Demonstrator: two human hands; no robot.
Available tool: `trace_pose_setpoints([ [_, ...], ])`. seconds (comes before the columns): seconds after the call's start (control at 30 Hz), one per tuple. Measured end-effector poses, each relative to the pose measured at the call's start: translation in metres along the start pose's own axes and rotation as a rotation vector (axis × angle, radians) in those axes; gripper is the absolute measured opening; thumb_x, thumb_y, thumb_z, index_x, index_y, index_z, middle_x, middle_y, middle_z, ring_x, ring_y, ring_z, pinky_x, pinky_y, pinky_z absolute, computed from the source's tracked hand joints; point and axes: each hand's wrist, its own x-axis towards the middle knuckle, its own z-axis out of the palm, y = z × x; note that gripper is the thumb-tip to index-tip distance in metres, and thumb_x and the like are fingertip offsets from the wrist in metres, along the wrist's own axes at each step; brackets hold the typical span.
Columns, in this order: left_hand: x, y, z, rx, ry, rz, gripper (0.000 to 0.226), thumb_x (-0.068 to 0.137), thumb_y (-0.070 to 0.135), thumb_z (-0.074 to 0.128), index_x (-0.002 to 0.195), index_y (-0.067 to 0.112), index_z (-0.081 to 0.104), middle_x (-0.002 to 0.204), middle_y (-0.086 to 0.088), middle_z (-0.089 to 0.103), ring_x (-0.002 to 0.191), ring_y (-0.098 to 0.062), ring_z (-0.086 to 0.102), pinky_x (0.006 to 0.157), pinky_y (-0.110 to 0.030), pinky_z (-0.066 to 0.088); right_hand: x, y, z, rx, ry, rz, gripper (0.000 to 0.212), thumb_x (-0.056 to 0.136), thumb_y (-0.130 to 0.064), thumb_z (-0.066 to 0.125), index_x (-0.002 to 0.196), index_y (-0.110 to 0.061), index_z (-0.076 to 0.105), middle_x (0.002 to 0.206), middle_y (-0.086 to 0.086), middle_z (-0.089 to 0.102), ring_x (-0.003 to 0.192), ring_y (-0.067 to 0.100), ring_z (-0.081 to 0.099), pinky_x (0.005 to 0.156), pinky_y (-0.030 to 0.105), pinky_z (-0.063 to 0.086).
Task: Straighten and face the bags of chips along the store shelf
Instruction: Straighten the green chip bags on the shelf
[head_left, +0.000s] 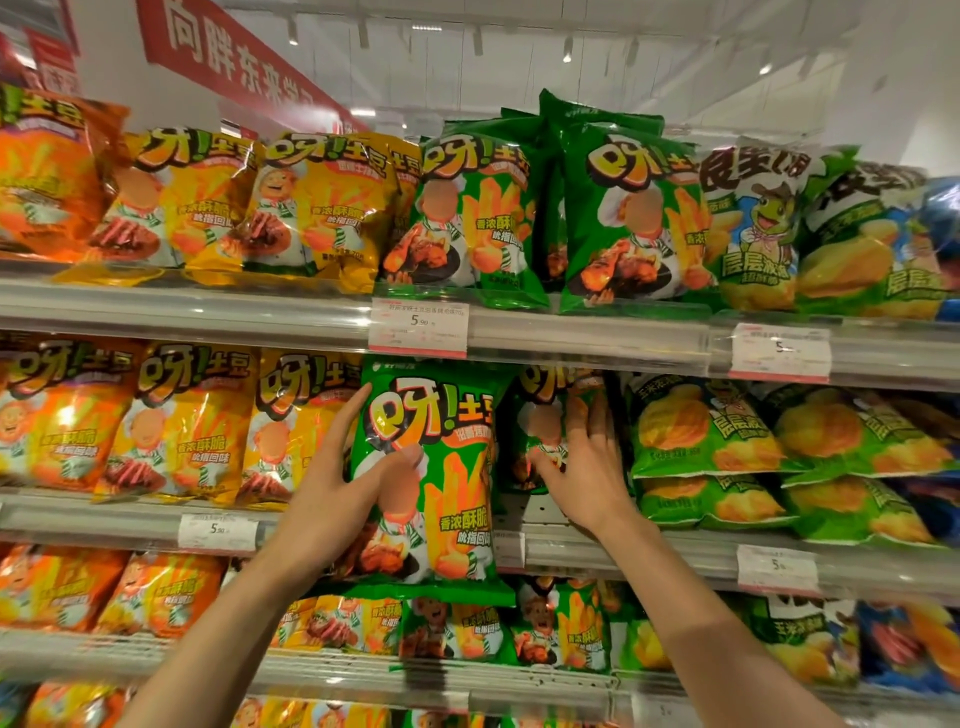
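Green and glossy, the bag of chips (434, 483) in the centre of the frame is out in front of the middle shelf (623, 556), its lower edge hanging past the shelf lip and hiding the row beneath. The left hand (332, 499) holds it by its left edge: the thumb lies across the face and the other fingers run up the side, curled behind as far as the picture shows. Just right of centre, the right hand (587, 467) reaches into the gap behind, fingers straight and slightly spread, pressing a second green bag (535, 415) that stands further back on the shelf. That bag leans and is partly hidden.

The likely trouble is slip. The film looks slick and puffed with air, and a one-sided hold could let the front bag twist or drop onto the lower shelves. Pushing the rear bag too hard might tip it backward or nudge the lime-green stack (701, 457) to its right, which already lies flat and uneven. Setting the front bag in carelessly could crush the chips or leave its face turned away.
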Motion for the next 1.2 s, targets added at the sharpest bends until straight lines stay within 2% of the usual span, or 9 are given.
trace_pose_setpoints([
  [0.13, -0.004, -0.002, 0.014, -0.046, -0.016, -0.003, 0.077, 0.079, 0.052, 0.072, 0.140, 0.068, 0.029, 0.157, 0.015, 0.033, 0.135, -0.061, 0.031, 0.102, -0.072, 0.035, -0.026, -0.010, -0.025, 0.343, -0.016, 0.007, 0.064, 0.102, -0.039, 0.045, 0.157, -0.023, 0.016, 0.165, 0.002, 0.008, 0.152, 0.017, 0.005, 0.123, 0.037, 0.011],
  [0.3, 0.000, 0.001, 0.064, -0.039, 0.009, 0.099, 0.083, 0.082, 0.054, 0.069, 0.149, 0.058, 0.020, 0.139, 0.044, 0.023, 0.130, 0.019, 0.028, 0.109, -0.025, 0.030, -0.071, -0.020, -0.051, 0.740, -0.159, 0.052, 0.037, 0.099, -0.051, 0.045, 0.130, -0.068, 0.034, 0.141, -0.030, 0.045, 0.133, -0.009, 0.039, 0.114, 0.033, 0.036],
  [0.43, 0.017, 0.010, 0.099, 0.027, 0.025, 0.099, 0.086, 0.086, 0.056, 0.067, 0.154, 0.049, 0.014, 0.148, 0.033, 0.022, 0.135, 0.009, 0.018, 0.109, -0.024, 0.024, -0.080, -0.007, -0.056, 0.787, -0.112, 0.070, 0.057, 0.086, -0.072, 0.041, 0.139, -0.067, 0.022, 0.151, -0.023, 0.037, 0.140, -0.002, 0.033, 0.117, 0.043, 0.034],
  [0.57, 0.041, 0.015, 0.120, 0.056, 0.029, 0.121, 0.088, 0.089, 0.057, 0.063, 0.158, 0.036, 0.012, 0.162, 0.014, 0.023, 0.147, -0.007, 0.023, 0.112, -0.028, 0.028, -0.077, -0.003, -0.057, 0.687, -0.101, 0.009, 0.065, 0.096, -0.054, 0.047, 0.147, -0.062, 0.007, 0.159, -0.030, 0.015, 0.146, -0.006, 0.014, 0.122, 0.039, 0.023],
  [0.67, 0.056, 0.017, 0.132, 0.132, -0.026, 0.102, 0.087, 0.093, 0.057, 0.056, 0.159, 0.029, 0.007, 0.121, 0.003, 0.061, 0.104, -0.005, 0.057, 0.082, -0.023, 0.043, -0.071, -0.006, -0.053, 0.574, -0.095, -0.008, 0.070, 0.100, -0.045, 0.046, 0.152, -0.053, -0.001, 0.162, -0.026, 0.004, 0.148, -0.003, 0.008, 0.121, 0.031, 0.020],
  [0.73, 0.060, 0.017, 0.135, 0.199, -0.079, 0.111, 0.088, 0.094, 0.059, 0.051, 0.160, 0.028, 0.003, 0.073, 0.001, 0.058, 0.058, -0.002, 0.051, 0.057, -0.024, 0.041, -0.067, -0.006, -0.048, 0.540, -0.069, 0.007, 0.070, 0.101, -0.043, 0.045, 0.153, -0.050, -0.001, 0.162, -0.024, 0.001, 0.147, -0.005, 0.007, 0.119, 0.027, 0.020],
  [0.77, 0.062, 0.016, 0.134, 0.227, -0.107, 0.119, 0.088, 0.094, 0.060, 0.050, 0.160, 0.029, 0.001, 0.074, -0.002, 0.060, 0.055, 0.001, 0.049, 0.056, -0.023, 0.041, -0.066, -0.005, -0.046, 0.528, -0.051, 0.013, 0.070, 0.102, -0.042, 0.044, 0.154, -0.048, -0.001, 0.162, -0.025, 0.000, 0.145, -0.008, 0.006, 0.118, 0.024, 0.020],
  [0.87, 0.061, 0.007, 0.127, 0.335, -0.128, 0.187, 0.085, 0.095, 0.062, 0.047, 0.160, 0.035, 0.000, 0.155, 0.000, 0.040, 0.112, 0.003, 0.054, 0.089, -0.022, 0.039, -0.068, -0.002, -0.042, 0.489, 0.016, 0.012, 0.067, 0.103, -0.036, 0.042, 0.154, -0.047, 0.000, 0.162, -0.024, 0.000, 0.133, -0.019, 0.006, 0.107, 0.011, 0.018],
  [1.2, 0.068, -0.019, 0.133, 0.367, -0.083, 0.378, 0.069, 0.102, 0.037, 0.051, 0.158, 0.035, 0.011, 0.161, 0.003, 0.030, 0.146, -0.009, 0.027, 0.112, -0.026, 0.030, -0.072, 0.008, -0.039, 0.417, -0.082, -0.104, 0.071, 0.101, -0.046, 0.042, 0.145, -0.063, -0.010, 0.155, -0.034, -0.025, 0.148, -0.005, -0.009, 0.121, 0.033, 0.019],
])
